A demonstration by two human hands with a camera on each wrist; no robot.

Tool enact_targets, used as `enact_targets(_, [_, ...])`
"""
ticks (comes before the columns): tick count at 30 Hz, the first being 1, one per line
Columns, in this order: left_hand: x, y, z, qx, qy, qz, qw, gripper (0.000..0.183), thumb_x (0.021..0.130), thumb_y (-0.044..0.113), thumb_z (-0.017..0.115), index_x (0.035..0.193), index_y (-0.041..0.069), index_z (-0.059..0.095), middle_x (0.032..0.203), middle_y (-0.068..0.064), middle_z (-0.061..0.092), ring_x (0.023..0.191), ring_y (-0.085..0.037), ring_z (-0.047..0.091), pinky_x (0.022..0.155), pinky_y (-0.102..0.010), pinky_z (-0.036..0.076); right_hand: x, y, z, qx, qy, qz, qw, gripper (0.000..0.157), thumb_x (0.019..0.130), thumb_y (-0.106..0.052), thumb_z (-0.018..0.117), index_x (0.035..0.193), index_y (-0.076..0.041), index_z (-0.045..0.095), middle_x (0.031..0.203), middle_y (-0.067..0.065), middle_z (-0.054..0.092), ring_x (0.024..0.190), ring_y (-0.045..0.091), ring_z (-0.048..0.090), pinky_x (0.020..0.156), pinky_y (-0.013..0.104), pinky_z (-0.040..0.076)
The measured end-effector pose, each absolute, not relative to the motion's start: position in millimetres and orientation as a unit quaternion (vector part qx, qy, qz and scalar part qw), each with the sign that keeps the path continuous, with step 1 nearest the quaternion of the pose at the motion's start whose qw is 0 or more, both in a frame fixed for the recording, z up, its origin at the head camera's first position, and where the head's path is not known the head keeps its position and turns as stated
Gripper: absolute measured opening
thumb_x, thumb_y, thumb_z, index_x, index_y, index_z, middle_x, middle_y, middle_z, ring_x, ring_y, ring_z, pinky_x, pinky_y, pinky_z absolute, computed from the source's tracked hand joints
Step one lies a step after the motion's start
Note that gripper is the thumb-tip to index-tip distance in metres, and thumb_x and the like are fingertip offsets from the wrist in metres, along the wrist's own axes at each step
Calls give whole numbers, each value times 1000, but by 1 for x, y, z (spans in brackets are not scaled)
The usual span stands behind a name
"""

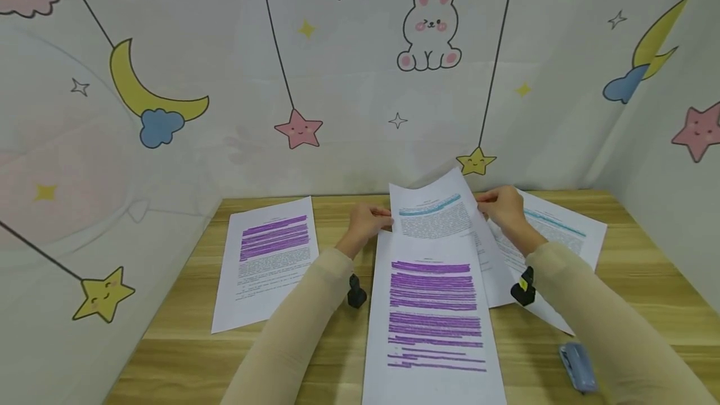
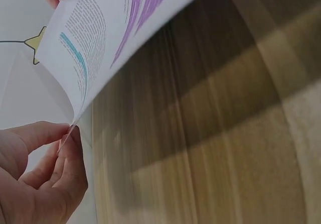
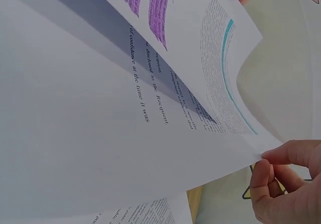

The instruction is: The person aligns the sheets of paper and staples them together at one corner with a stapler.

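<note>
Two hands hold up printed paper in front of me. A sheet with a blue highlighted line [image 1: 433, 214] rises curved at the top, and a sheet covered in purple highlighting [image 1: 435, 317] extends below it toward me. My left hand [image 1: 365, 224] pinches the paper's left edge between thumb and fingers, as the left wrist view also shows. At the right edge, my right hand [image 1: 506, 208] pinches a corner; the right wrist view shows another printed sheet [image 3: 125, 153] beneath, separated from the purple one by a gap. How many sheets each hand holds cannot be told.
A purple-highlighted page [image 1: 275, 267] lies on the wooden table [image 1: 185, 330] at left. Under my right arm lies a blue-highlighted page [image 1: 574, 230]. A blue-grey stapler [image 1: 578, 367] rests near the front right. A patterned curtain [image 1: 349, 80] hangs behind the table.
</note>
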State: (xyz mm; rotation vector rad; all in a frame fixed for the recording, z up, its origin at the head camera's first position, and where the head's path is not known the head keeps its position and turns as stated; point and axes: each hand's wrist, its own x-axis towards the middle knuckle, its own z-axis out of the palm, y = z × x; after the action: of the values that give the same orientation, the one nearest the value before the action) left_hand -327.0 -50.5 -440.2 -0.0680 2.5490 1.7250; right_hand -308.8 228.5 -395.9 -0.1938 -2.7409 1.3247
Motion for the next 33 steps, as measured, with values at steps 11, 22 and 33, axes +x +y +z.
enact_targets(11, [-331, -51, -439, -27, 813, 581, 27, 11, 89, 4, 74, 98, -1, 73, 94, -12, 71, 76, -18, 68, 64, -22, 55, -314, 229, -387, -53, -891, 449, 53, 22, 94, 0, 59, 110, 14, 67, 107, 27, 64, 90, 31, 62, 61, 14, 47])
enact_targets(22, [-334, -50, -436, -18, 782, 622, -14, 15, 90, 0, 72, 104, -5, 71, 96, -14, 69, 88, -24, 68, 81, -32, 60, -318, 226, -377, -35, -891, 442, 96, 21, 96, -1, 61, 111, 11, 68, 107, 25, 64, 92, 29, 59, 62, 11, 44])
enact_targets(33, [-335, -49, -429, -10, 763, 643, -64, 13, 90, 2, 73, 102, -4, 71, 94, -12, 70, 84, -18, 64, 80, -36, 59, -320, 225, -369, -3, -883, 441, 157, 21, 96, -1, 62, 112, 11, 68, 104, 25, 66, 88, 26, 59, 64, 10, 44])
